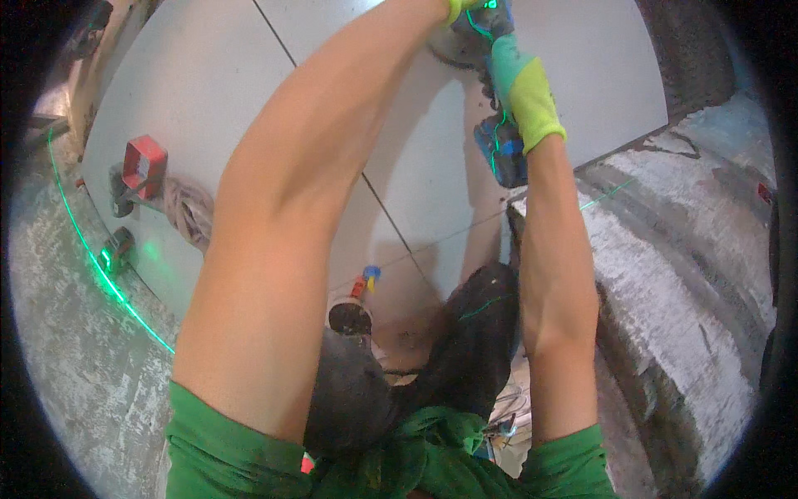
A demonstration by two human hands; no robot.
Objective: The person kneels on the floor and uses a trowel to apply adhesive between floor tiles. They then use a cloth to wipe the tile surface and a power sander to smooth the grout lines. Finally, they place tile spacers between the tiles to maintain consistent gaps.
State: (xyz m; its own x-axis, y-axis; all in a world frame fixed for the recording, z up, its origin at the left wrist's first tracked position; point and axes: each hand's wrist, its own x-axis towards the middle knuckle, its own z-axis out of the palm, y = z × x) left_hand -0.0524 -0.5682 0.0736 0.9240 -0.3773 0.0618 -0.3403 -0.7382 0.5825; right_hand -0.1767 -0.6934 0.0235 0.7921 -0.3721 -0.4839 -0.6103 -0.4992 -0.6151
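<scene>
Clasping blue-and-black handheld power tool (509,168) w/ R hand (519,87), gloved in teal w/ bright yellow-green cuff; curled round mid-body, closed on it, at upper centre-R of view. Reaching to far end of same tool w/ L hand (459,8), mostly cut off by top edge w/ only yellow-green glove cuff clear; can't tell if gripping or just touching. Keeping both arms stretched fwd, w/ blocky rear end of tool toward body and round dark disc-like part (453,51) at far end, over large flat pale-grey slabs (424,150); can't tell if in contact. Streaked w/ green light along tool.

Split by thin dark straight seam (382,208) across slabs. On L side of slabs: hollow red box-shaped piece (145,165), beside crumpled grey-brown cloth (189,212). Nearer slab edge: small black device (118,247), lit green, w/ bright green laser line (116,291) passing close by on mottled grey floor (83,358).

Near bent legs in dark trousers (470,333): round pale-rimmed container (350,300), dark inside, w/ small red, yellow + blue item (366,281) just beyond. To R: rough, whitish, dusty surface (665,291).
</scene>
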